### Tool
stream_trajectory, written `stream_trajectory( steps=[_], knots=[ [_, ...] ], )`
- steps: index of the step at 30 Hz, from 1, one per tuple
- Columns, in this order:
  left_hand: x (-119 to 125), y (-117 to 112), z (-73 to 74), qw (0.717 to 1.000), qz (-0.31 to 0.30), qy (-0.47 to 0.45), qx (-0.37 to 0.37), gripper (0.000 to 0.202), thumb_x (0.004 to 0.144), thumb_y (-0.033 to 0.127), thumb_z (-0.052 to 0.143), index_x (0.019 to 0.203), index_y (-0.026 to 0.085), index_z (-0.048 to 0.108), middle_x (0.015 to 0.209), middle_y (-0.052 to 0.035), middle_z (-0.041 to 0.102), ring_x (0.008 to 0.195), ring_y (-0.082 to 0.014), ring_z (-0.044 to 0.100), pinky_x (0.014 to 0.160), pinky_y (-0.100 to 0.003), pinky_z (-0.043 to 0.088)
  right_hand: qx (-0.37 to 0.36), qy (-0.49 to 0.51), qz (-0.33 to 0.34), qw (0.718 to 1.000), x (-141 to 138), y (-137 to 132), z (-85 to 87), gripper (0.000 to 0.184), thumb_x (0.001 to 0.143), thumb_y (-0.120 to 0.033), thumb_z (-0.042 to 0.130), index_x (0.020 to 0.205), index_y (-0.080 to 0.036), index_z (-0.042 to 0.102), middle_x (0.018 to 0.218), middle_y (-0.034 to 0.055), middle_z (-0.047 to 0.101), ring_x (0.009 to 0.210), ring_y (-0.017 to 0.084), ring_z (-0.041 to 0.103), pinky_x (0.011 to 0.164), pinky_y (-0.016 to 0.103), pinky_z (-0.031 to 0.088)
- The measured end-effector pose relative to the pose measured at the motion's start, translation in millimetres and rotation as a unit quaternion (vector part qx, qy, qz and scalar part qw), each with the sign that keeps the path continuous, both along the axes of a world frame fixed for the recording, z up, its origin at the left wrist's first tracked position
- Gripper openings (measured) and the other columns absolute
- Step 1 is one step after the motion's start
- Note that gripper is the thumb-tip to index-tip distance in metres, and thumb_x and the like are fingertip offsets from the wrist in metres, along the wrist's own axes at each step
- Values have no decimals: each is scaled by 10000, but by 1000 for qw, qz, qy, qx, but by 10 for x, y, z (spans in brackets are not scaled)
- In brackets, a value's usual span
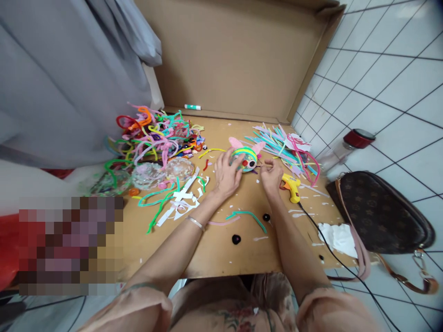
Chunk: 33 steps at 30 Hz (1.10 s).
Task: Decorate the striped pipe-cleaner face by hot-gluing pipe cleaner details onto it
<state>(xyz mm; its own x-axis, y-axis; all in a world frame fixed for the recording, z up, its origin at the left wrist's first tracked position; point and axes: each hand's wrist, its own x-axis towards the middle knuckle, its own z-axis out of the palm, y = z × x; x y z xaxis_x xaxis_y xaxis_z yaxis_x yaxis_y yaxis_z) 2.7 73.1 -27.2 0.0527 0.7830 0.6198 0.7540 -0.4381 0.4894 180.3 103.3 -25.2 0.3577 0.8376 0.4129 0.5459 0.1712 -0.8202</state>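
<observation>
My left hand (225,177) is wrapped over a round craft figure (246,153) with green and yellow bands, pink fuzzy ears, a red nose and a black-and-white eye. It rests low over the table. Just to its right, my right hand (272,175) is closed in a pinch around something thin and dark that I cannot make out, pointing toward the figure. A yellow hot glue gun (292,188) lies right beside my right hand, its black cord running toward the front right.
Tangled pipe cleaners (162,133) heap at the back left, near clear plastic balls (148,175). Straight pipe cleaners (273,143) lie at the back right. White paper scraps (183,193), a crumpled tissue (337,239), a brown handbag (384,212) and a bottle (341,150) surround the work area.
</observation>
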Motion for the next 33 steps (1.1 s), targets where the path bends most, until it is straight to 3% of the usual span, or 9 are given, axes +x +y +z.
stream_trajectory(
  steps=[4,11,17,21,26,33],
  knots=[
    [14,21,-1,996,-23,83,-26,493,951,249,557,1442,281,588,1609,-122,466,1467,-376,373,1167,-587,361,15,-92,-65,994,41,-30,96,239,769,-231,527,965,-190,657,1010,113,688,950,270,629,977,470,503],
    [-55,23,-100,998,-8,67,-20,484,955,227,539,1437,246,578,1552,-147,506,1365,-345,464,1146,-562,390,-41,-207,-139,968,186,-279,283,297,849,-223,493,1112,-182,627,1168,160,616,1173,336,542,1052,530,419],
    [0,20,-130,998,-17,54,2,469,964,248,521,1430,247,575,1541,-147,509,1325,-333,495,1121,-540,419,-204,-282,-176,921,587,-663,183,394,831,-329,639,1160,-136,541,1199,212,565,1134,371,566,938,493,484],
    [6,22,-139,999,-25,44,-4,463,965,258,545,1427,248,571,1531,-156,505,1346,-342,475,1128,-535,399,-260,-275,-160,912,772,-718,67,283,869,-271,592,1115,-144,537,1142,179,568,1057,327,612,902,441,504],
    [-1,32,-172,999,-25,39,-1,466,953,237,549,1418,242,569,1540,-161,490,1326,-343,480,1125,-540,401,-240,-264,-173,918,835,-667,13,223,885,-166,494,1098,-133,550,1158,189,586,1084,305,607,952,435,490],
    [16,39,-179,999,-21,27,2,472,948,240,529,1419,247,563,1540,-157,494,1325,-340,483,1137,-542,402,-173,-278,-169,930,843,-717,64,250,811,-225,578,1048,-146,595,1178,213,606,1150,356,586,1006,521,482]
  ],
)
